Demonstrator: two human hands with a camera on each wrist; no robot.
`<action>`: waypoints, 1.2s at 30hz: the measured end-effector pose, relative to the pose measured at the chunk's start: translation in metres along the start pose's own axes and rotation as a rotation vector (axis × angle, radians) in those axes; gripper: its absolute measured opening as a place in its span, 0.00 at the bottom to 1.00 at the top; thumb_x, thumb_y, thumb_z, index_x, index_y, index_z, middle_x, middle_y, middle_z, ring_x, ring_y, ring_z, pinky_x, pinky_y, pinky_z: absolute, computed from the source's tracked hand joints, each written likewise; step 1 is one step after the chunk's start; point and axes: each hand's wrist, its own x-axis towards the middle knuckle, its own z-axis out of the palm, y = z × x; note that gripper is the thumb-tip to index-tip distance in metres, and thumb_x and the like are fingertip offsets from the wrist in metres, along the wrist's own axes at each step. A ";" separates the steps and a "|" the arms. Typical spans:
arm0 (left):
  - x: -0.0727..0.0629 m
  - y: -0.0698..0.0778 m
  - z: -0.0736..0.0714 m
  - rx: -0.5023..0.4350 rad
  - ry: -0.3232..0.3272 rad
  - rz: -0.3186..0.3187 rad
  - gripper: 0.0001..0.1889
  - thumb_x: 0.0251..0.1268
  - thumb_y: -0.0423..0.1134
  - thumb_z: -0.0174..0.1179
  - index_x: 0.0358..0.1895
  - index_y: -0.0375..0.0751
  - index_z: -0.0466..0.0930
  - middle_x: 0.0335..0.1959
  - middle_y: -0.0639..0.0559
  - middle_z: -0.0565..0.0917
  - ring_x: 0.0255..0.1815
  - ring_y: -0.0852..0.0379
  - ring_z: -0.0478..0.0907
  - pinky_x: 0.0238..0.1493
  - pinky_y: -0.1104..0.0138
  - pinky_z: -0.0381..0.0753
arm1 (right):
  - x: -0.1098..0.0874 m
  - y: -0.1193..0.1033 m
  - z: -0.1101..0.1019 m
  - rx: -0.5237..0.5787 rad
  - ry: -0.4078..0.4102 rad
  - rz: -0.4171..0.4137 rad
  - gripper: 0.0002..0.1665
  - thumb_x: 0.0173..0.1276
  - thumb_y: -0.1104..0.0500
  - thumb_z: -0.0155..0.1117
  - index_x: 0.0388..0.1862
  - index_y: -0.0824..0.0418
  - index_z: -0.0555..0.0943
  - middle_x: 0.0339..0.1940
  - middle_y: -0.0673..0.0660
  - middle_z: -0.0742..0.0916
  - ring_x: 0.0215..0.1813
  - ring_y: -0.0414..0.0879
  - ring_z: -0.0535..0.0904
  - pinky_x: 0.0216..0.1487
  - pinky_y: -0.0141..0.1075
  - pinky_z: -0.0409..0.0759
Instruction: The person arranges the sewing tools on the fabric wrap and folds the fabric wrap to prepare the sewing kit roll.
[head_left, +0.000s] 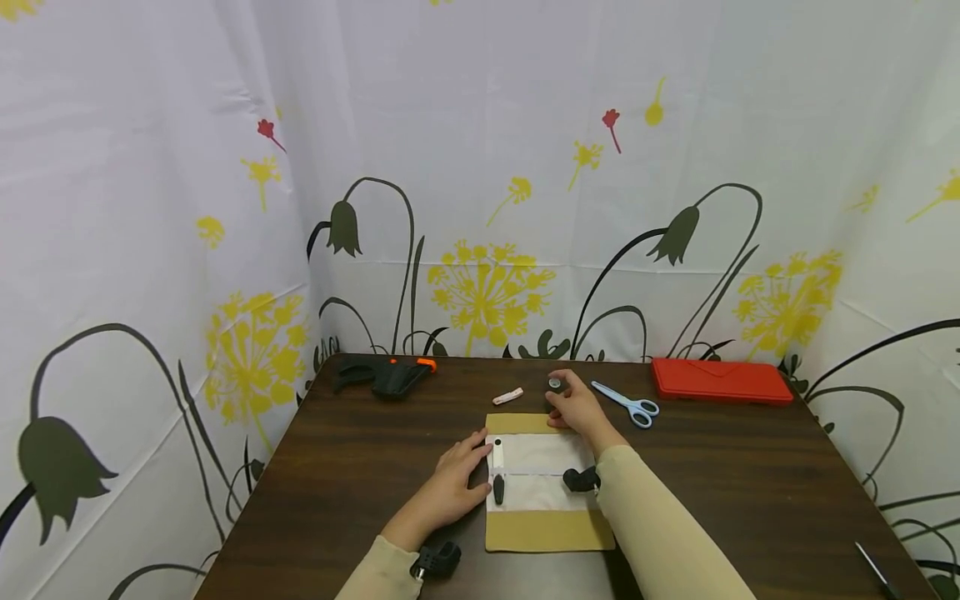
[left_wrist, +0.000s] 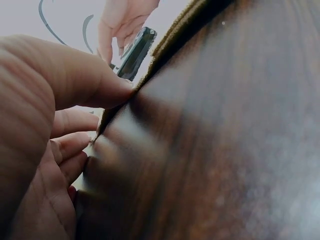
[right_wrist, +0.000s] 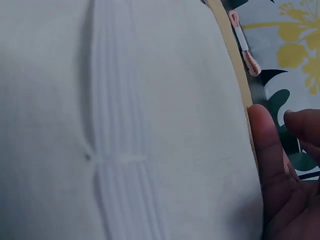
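A flat piece of cloth [head_left: 540, 531], tan at both ends and white in the middle, lies in front of me. A white ribbed band [right_wrist: 117, 100] crosses its white part. On its left side rests a slim white-and-black tool [head_left: 498, 489], its kind unclear. My left hand [head_left: 450, 483] touches the cloth's left edge with spread fingers; its thumb [left_wrist: 112, 87] lies against that edge. Past the cloth's far edge, the right hand [head_left: 581, 408] has finger and thumb apart around a small dark round thing with a grey top [head_left: 554, 383]. Whether they touch it is unclear.
A pink skein with a white band [head_left: 508, 396] lies beyond the cloth. Light blue scissors [head_left: 630, 407] and a red case [head_left: 720, 381] are at the right. A black tool with an orange tip [head_left: 393, 377] is at the back left. Lower right lies a thin pen-like thing [head_left: 873, 567].
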 end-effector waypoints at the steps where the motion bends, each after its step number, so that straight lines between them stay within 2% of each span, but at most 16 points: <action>1: 0.000 0.001 0.000 -0.005 0.003 -0.002 0.36 0.74 0.39 0.69 0.81 0.35 0.69 0.90 0.40 0.59 0.90 0.35 0.55 0.86 0.33 0.49 | -0.001 0.001 0.000 0.009 0.006 -0.011 0.28 0.84 0.61 0.62 0.79 0.51 0.72 0.45 0.61 0.79 0.34 0.46 0.83 0.36 0.36 0.90; 8: 0.001 0.008 0.003 -0.025 -0.012 0.015 0.36 0.73 0.39 0.69 0.81 0.34 0.69 0.90 0.39 0.59 0.90 0.33 0.55 0.86 0.32 0.49 | -0.010 0.008 -0.005 0.115 0.130 -0.042 0.18 0.84 0.67 0.57 0.69 0.61 0.74 0.36 0.59 0.80 0.29 0.45 0.85 0.29 0.38 0.89; 13: 0.000 0.006 0.000 -0.020 0.008 0.004 0.36 0.73 0.39 0.69 0.81 0.34 0.69 0.89 0.39 0.60 0.90 0.34 0.55 0.86 0.32 0.49 | -0.010 0.006 -0.008 0.208 0.106 -0.057 0.19 0.84 0.65 0.58 0.69 0.63 0.71 0.38 0.61 0.83 0.29 0.45 0.87 0.30 0.37 0.89; 20: -0.002 0.002 -0.007 -0.020 0.020 -0.013 0.36 0.73 0.40 0.68 0.81 0.35 0.69 0.89 0.39 0.60 0.90 0.34 0.55 0.86 0.33 0.49 | -0.002 0.015 -0.005 0.355 0.077 -0.121 0.22 0.85 0.62 0.60 0.71 0.65 0.69 0.33 0.56 0.82 0.24 0.44 0.83 0.27 0.36 0.87; 23: -0.003 0.001 -0.007 -0.014 0.016 -0.011 0.36 0.74 0.39 0.68 0.82 0.35 0.69 0.90 0.41 0.59 0.90 0.36 0.55 0.86 0.34 0.49 | -0.003 0.019 -0.004 0.436 0.089 -0.160 0.22 0.86 0.62 0.60 0.72 0.67 0.68 0.32 0.55 0.81 0.23 0.44 0.82 0.25 0.34 0.85; 28: -0.005 -0.001 -0.005 -0.001 0.023 0.030 0.35 0.73 0.36 0.68 0.80 0.32 0.70 0.88 0.42 0.63 0.90 0.35 0.55 0.85 0.32 0.50 | -0.009 0.028 -0.007 0.629 0.137 -0.225 0.21 0.86 0.60 0.61 0.69 0.70 0.70 0.30 0.51 0.80 0.23 0.41 0.83 0.24 0.31 0.83; 32: -0.004 0.001 -0.001 -0.002 0.012 0.028 0.36 0.72 0.36 0.68 0.80 0.33 0.70 0.87 0.43 0.66 0.90 0.35 0.56 0.85 0.32 0.51 | -0.021 0.039 -0.022 0.843 0.082 -0.248 0.14 0.88 0.59 0.56 0.66 0.62 0.73 0.32 0.49 0.84 0.28 0.38 0.84 0.29 0.27 0.83; 34: -0.004 0.002 -0.001 -0.013 0.008 0.022 0.36 0.71 0.36 0.68 0.81 0.33 0.70 0.87 0.44 0.67 0.90 0.35 0.56 0.84 0.31 0.51 | -0.028 0.043 -0.032 0.946 0.013 -0.260 0.11 0.90 0.60 0.51 0.64 0.57 0.74 0.34 0.48 0.86 0.32 0.37 0.85 0.33 0.26 0.83; 36: -0.004 0.003 -0.001 -0.017 0.009 0.020 0.36 0.71 0.37 0.68 0.81 0.34 0.70 0.87 0.43 0.66 0.90 0.35 0.56 0.84 0.31 0.51 | -0.034 0.044 -0.041 1.037 -0.075 -0.278 0.11 0.92 0.61 0.46 0.63 0.55 0.75 0.36 0.48 0.88 0.35 0.37 0.85 0.36 0.25 0.83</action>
